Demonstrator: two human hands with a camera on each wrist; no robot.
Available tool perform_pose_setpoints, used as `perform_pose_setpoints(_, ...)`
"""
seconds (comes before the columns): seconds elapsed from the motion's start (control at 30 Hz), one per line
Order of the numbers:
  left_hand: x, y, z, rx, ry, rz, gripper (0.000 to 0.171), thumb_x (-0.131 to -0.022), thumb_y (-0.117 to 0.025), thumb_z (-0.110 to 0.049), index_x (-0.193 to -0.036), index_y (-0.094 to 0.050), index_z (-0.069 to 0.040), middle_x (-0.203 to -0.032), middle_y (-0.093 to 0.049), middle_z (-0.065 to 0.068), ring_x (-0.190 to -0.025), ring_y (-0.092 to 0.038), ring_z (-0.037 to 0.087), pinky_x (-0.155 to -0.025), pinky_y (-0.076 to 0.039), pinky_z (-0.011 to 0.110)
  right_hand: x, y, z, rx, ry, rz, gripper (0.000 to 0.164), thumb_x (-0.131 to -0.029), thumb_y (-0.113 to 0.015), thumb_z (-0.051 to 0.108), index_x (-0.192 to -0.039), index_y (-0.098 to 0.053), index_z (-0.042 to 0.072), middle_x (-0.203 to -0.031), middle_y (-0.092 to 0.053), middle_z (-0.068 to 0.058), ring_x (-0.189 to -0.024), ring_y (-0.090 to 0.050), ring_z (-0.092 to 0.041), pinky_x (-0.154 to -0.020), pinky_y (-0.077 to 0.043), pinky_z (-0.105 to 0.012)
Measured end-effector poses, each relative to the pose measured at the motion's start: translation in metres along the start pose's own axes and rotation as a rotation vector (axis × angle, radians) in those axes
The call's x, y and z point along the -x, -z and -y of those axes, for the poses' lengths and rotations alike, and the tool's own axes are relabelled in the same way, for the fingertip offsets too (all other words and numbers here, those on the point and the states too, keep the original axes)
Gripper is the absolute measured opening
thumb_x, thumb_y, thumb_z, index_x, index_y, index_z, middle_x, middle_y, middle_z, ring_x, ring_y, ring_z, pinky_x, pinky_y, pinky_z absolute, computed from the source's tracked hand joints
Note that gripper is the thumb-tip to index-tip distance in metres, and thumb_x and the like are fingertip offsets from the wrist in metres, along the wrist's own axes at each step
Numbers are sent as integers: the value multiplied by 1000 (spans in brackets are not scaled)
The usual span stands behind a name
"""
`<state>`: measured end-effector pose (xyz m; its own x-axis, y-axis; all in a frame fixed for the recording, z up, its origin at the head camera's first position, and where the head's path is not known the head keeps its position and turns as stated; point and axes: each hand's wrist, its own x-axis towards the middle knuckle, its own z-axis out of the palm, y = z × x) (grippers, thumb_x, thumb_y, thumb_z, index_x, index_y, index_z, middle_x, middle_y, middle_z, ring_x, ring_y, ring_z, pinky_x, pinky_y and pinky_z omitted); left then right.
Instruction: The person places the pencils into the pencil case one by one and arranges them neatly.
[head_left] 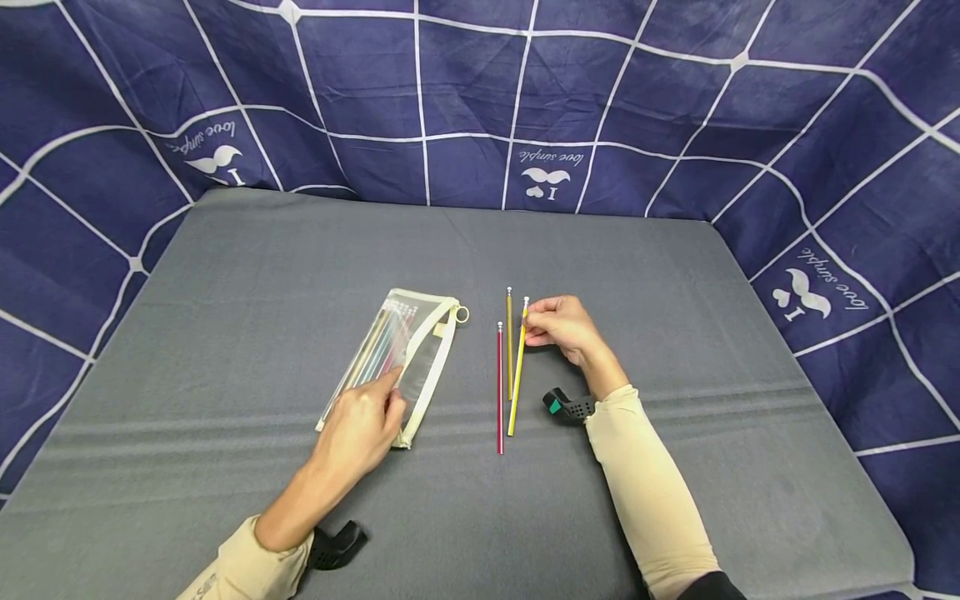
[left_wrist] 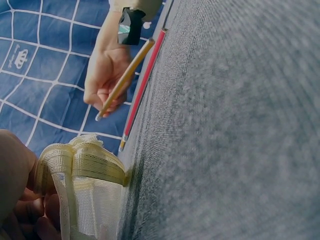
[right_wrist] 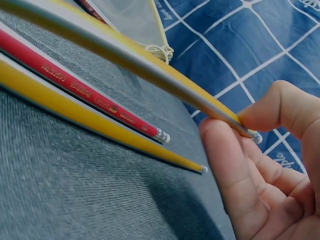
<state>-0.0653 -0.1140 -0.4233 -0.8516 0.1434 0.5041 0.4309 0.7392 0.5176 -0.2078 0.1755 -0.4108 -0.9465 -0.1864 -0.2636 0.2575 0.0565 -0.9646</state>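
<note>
My right hand (head_left: 562,325) pinches a yellow pencil (head_left: 518,375) between thumb and index finger, close to its eraser end. In the right wrist view this pencil slants up over the other two. A red pencil (head_left: 500,392) and a second yellow pencil (head_left: 509,342) lie side by side on the grey cloth, erasers at the far end. My left hand (head_left: 363,417) grips a see-through mesh pencil case (head_left: 427,367) by its cream zipper edge, index finger stretched along it. Several coloured pencils (head_left: 378,342) show inside the case; the palm hides its near part.
A ring-shaped zipper pull (head_left: 462,314) sits at the case's far corner. The table (head_left: 637,267) is covered in grey cloth, with a blue checked curtain (head_left: 480,92) behind it and along both sides. Black cameras are worn on both wrists.
</note>
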Motion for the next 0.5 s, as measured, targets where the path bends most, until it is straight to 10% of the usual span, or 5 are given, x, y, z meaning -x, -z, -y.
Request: perform_pose_setpoints(0.5,0,1,0,-2,-7,0,32,-81,-58,2,-110,-69,9,-83,-71,20,-69,-69,35,-61,-52,49,-1,-16,-5,-179,37,-46,15,-79,-49,-15,-87,-58,-6,-64,-63,-5,-55,-65,-12,-55,-56,-25)
